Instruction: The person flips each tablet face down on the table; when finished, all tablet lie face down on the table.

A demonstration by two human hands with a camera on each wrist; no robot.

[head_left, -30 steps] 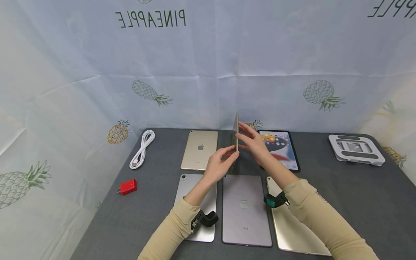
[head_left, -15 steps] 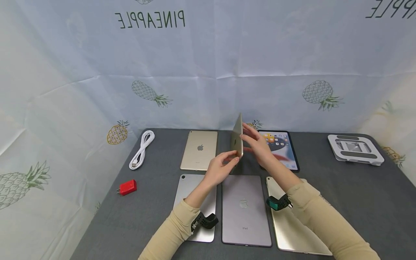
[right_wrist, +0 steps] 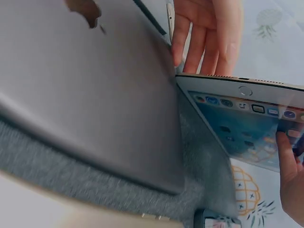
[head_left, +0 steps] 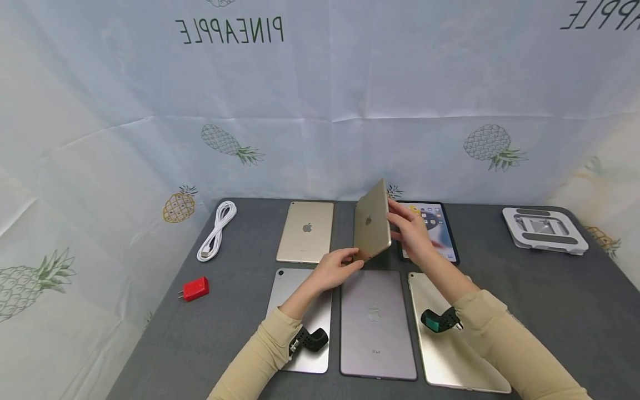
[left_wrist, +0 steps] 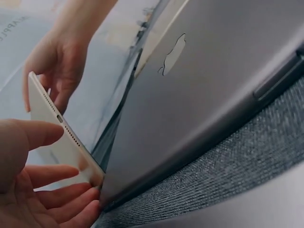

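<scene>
A gold tablet (head_left: 371, 222) stands tilted at the back middle of the table. Its left long edge is down, its right edge raised. The back with a logo faces left; the lit screen (right_wrist: 251, 121) appears in the right wrist view. My right hand (head_left: 414, 232) pinches the raised right edge, one finger against the screen. Near the lower left corner, my left hand (head_left: 334, 270) has its fingers extended along the tablet's back, the thumb (left_wrist: 45, 134) by the port edge. Just in front lies a grey tablet (head_left: 377, 328), back up.
Another gold tablet (head_left: 306, 230) lies left, a lit tablet (head_left: 440, 222) right. A silver tablet (head_left: 300, 286) and gold tablet (head_left: 450, 355) lie in the front row. Farther out are a white cable (head_left: 217, 230), red charger (head_left: 195, 289) and folded stand (head_left: 545, 229).
The held gold tablet has gone from upright to tilted, its raised edge moving right and its back turning into view. My right hand moved right with it; my left hand moved slightly nearer me.
</scene>
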